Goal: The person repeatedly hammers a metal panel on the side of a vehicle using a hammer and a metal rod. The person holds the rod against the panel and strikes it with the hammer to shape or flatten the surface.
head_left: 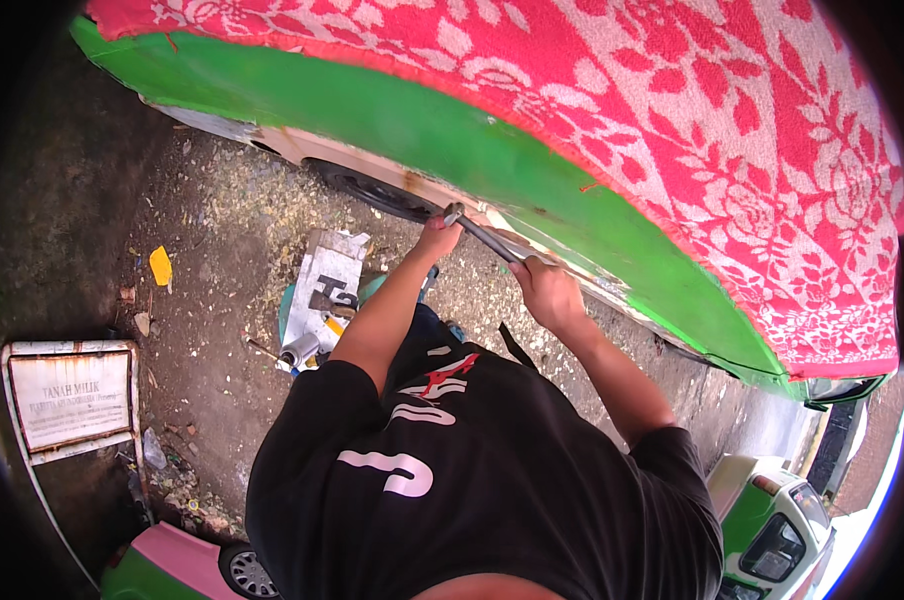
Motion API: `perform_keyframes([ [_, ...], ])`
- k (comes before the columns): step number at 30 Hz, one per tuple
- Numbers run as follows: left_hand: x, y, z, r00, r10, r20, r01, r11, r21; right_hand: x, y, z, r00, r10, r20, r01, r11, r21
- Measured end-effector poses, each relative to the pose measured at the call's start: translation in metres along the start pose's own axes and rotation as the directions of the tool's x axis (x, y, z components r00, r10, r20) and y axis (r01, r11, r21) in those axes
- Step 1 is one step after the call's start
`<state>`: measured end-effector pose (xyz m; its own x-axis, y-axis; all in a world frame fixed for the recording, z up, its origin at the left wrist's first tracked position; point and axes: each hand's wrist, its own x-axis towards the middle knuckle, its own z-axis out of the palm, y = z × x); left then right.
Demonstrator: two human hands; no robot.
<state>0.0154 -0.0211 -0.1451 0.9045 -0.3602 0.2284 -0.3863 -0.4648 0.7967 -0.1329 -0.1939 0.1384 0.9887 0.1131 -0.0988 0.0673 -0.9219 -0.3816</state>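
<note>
Stretched forward, my right hand (551, 292) is closed round the grey handle of a hammer (487, 241). The hammer's metal head lies right at my left hand (439, 237), whose fingers are closed; what they hold, if anything, is hidden. Both hands are beside the lower body of a green vehicle (392, 105), along a pale, rust-marked strip (412, 183) with patchy paint. Part of a dark wheel (372, 190) shows under that strip, just beyond my left hand.
A red-and-white floral blanket (672, 120) drapes over the vehicle. Left of my arm lie a white lettered sheet (322, 285) and a whitish cylinder (299, 349). A framed sign (70, 396) stands at left. Other vehicles, pink-and-green (177, 560) and green-and-white (772, 530), are behind me.
</note>
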Motion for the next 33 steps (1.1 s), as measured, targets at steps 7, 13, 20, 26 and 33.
perform_keyframes([
  [7,0.013,0.052,-0.014,0.947,-0.249,0.204,0.322,0.761,-0.563,-0.005,-0.009,-0.002,0.999,0.008,0.041,-0.01,0.999,0.043],
  [13,0.009,0.005,-0.011,0.967,-0.222,0.127,0.255,0.868,-0.426,-0.004,-0.037,-0.017,0.993,-0.121,0.005,0.12,0.987,0.107],
  [20,0.004,0.018,-0.004,0.963,-0.247,0.107,0.269,0.9,-0.343,-0.006,-0.013,-0.009,0.999,-0.029,-0.03,0.034,0.986,0.163],
  [26,0.016,0.003,-0.007,0.981,-0.191,0.023,0.187,0.92,-0.343,0.005,-0.021,-0.003,0.999,-0.014,0.042,0.01,0.997,0.074],
  [33,0.015,0.034,-0.019,0.989,-0.142,0.047,0.15,0.915,-0.375,0.001,-0.021,-0.007,0.998,0.019,0.055,-0.021,0.999,0.037],
])
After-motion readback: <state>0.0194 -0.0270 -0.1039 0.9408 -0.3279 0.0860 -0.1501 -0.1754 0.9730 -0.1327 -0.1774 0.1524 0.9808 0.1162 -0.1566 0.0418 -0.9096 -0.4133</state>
